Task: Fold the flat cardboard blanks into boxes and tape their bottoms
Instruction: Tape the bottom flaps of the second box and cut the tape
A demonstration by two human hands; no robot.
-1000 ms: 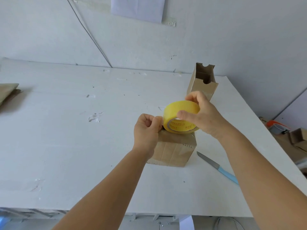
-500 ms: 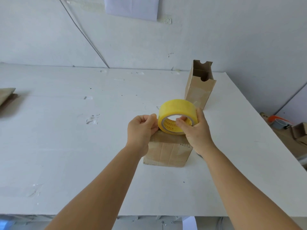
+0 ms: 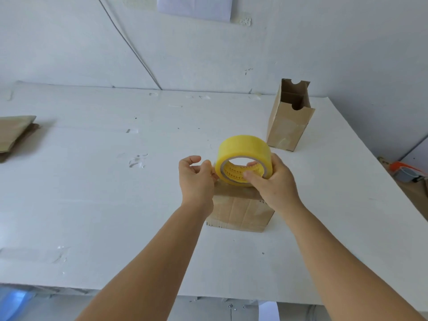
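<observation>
A white wall [image 3: 301, 42] backs a white table [image 3: 92, 205] whose surface is scuffed and dented. A sheet of pale paper [image 3: 194, 6] is stuck high on the wall, its top cut off by the frame.

Above the table's middle, the right hand [image 3: 274, 184] grips a roll of yellow tape [image 3: 243, 158], thumb inside the core and fingers curled round the far side; most of those fingers are hidden behind the roll. The left hand [image 3: 196, 179] sits just beside the roll's left edge with thumb and forefinger pinched together at the tape's surface. Whether a loose end lies between them cannot be made out. Red print runs round the inside of the core, too small and blurred to read.

Directly under the roll stands a folded cardboard box [image 3: 240, 212], its top largely covered by the hands and roll, so any tape on it is hard to judge. A second, taller box [image 3: 289, 121] stands upright, open end up, near the table's far right corner.

At the left edge lies a stack of flat cardboard blanks [image 3: 14, 133], partly cut off. Off the table to the right, an orange and grey object [image 3: 405, 172] rests on the floor, too unclear to identify.
</observation>
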